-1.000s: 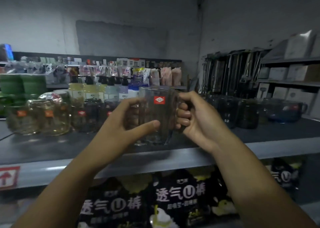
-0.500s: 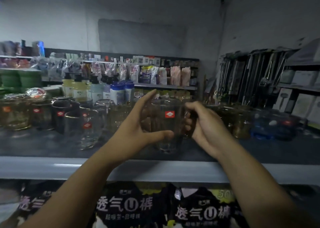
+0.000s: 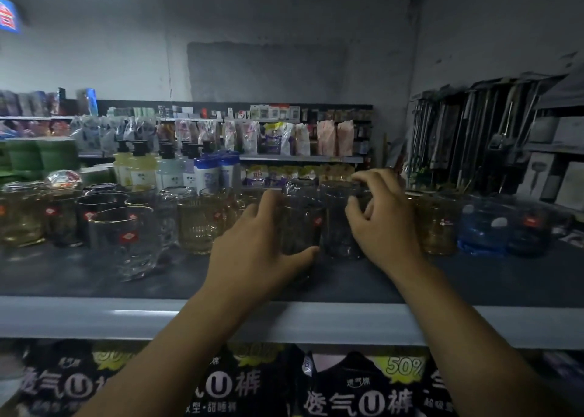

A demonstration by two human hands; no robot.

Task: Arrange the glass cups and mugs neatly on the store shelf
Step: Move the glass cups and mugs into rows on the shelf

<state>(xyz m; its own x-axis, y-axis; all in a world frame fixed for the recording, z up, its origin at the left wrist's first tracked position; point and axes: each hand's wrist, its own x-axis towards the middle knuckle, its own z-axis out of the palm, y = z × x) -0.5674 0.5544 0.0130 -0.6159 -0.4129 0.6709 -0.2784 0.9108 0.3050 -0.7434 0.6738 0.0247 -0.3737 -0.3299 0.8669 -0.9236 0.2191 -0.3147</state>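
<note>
A clear glass mug with a red label stands on the dark shelf, in a row of glass cups and mugs. My left hand wraps round its left side, thumb at its base. Right beside it stands a darker glass. My right hand curls its fingers over that glass's rim, with the thumb against its side. Left of my hands are a clear mug near the front and an amber mug. An amber mug and blue glasses stand to the right.
The shelf has a grey front lip. Dark packets with white lettering fill the shelf below. Pump bottles and bagged goods stand on racks behind the glassware. Hanging tools and boxes are at the right.
The mug, held up in both hands before, now stands on the shelf in the row. My right hand has left its handle and moved onto the neighbouring glass. The view moved closer.
</note>
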